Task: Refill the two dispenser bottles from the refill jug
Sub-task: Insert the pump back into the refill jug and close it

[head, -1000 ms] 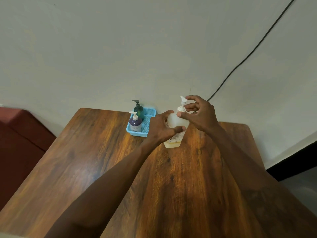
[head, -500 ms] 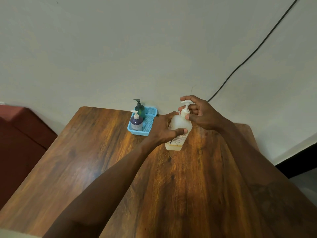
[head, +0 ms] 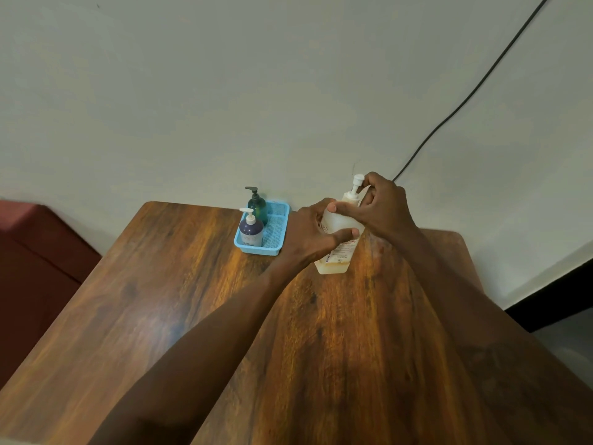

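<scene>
From the head view, a translucent refill jug with a white pump top stands on the wooden counter, near its far edge and tilted a little to the right. Pale yellowish liquid shows only in its lowest part, and a printed label runs down its front. The left hand wraps the jug's body from the left, its fingers clenched across the front with the thumb over the shoulder. The right hand comes in from the right, its fingers grasping the pump collar and neck, one fingertip beside the pump head.

Just left of the jug, apart from it, a light blue mesh tray sits on the counter close to the wall. Two dispenser bottles stand in its left half: a purple bottle with a white pump at the front, and a dark green bottle with a black pump just behind it, the two nearly touching. The left wrist lies between the tray and the jug's base.

Both forearms cross the bare middle of the counter. A black cable runs diagonally down the pale wall and disappears behind the right hand. A dark red furniture piece stands left of the counter.
</scene>
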The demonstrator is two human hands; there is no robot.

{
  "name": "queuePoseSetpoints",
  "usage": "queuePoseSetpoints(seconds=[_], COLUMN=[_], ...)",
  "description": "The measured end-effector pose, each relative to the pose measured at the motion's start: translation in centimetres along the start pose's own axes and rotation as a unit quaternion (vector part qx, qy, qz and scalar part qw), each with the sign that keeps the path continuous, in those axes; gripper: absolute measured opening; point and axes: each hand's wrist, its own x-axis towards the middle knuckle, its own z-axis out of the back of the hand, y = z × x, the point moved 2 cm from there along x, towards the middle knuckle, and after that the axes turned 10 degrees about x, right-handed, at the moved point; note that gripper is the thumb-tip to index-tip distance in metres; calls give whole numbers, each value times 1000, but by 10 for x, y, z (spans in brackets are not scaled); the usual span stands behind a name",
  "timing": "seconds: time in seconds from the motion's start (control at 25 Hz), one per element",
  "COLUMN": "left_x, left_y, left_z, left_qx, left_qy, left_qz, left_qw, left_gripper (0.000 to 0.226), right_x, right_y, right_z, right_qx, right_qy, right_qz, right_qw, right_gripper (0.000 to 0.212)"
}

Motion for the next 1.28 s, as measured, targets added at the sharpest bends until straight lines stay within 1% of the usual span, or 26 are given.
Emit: queuePoseSetpoints(seconds=[0.04,0.08,0.12,0.16,0.2,0.24,0.28,0.32,0.36,0.48,0.56,0.6,0.64,0.72,0.76,0.8,0.88,0.92,0.96,1.0,1.04,1.12,1.16,1.2,1.28], left_x=[3,5,7,9,10,10,11,12,12,12,13,14,15,18,19,19,18,18,18,19,21,22,22,21,20], left_y=[-3,-3,-2,2,5,7,7,6,4,-3,-6,-6,-6,-2,1,4,4,3,2,1,1,4,5,7,8], left_z=[3,5,6,7,7,7,7,7,8,11,9,8,7,7,7,7,7,6,6,6,6,4,3,2,0], left_qx=[6,15,23,28,29,26,23,24,28,33,30,28,27,31,35,37,38,34,28,23,18,12,12,11,7], left_qy=[-4,-9,-13,-16,-17,-18,-18,-18,-18,-20,-20,-22,-24,-29,-29,-28,-23,-21,-20,-17,-14,-14,-15,-14,-12], left_qz=[-4,-3,2,7,8,6,3,-1,-3,-10,-19,-18,-11,6,10,11,10,10,10,14,15,17,20,22,21], left_qw=[1000,1000,1000,999,999,999,1000,1000,999,999,999,999,999,999,999,999,999,999,999,1000,1000,1000,1000,1000,1000], left_gripper=[56,61,66,71,74,75,75,74,72,66,63,64,67,75,77,77,76,74,72,71,71,76,78,79,77], right_x=[-1,0,2,3,3,2,2,1,0,-2,-3,-4,-4,-3,-2,-1,0,-1,-2,-2,-1,0,0,1,2], right_y=[-1,-3,-6,-8,-9,-9,-9,-9,-9,-5,-5,-5,-6,-7,-8,-9,-10,-9,-8,-8,-8,-7,-7,-8,-6], right_z=[-2,-2,0,1,3,4,5,5,5,5,2,0,-3,-3,-1,0,2,3,3,2,1,2,3,3,5], right_qx=[17,62,141,256,351,407,408,384,352,246,184,193,238,331,337,313,230,191,172,183,219,290,295,280,226], right_qy=[-8,-1,27,73,117,144,151,140,112,-6,-41,-29,-1,61,71,61,-3,-32,-41,-23,14,102,120,113,43], right_qz=[-12,-30,-64,-109,-139,-143,-125,-100,-84,-66,-60,-58,-64,-75,-69,-58,-51,-48,-42,-40,-45,-60,-55,-46,-36], right_qw=[1000,998,988,958,918,891,892,907,926,967,980,979,969,939,936,946,972,980,983,982,975,950,946,952,972], right_gripper=[59,61,66,74,80,84,84,85,87,96,92,88,84,79,80,81,85,84,82,80,77,77,77,75,69])
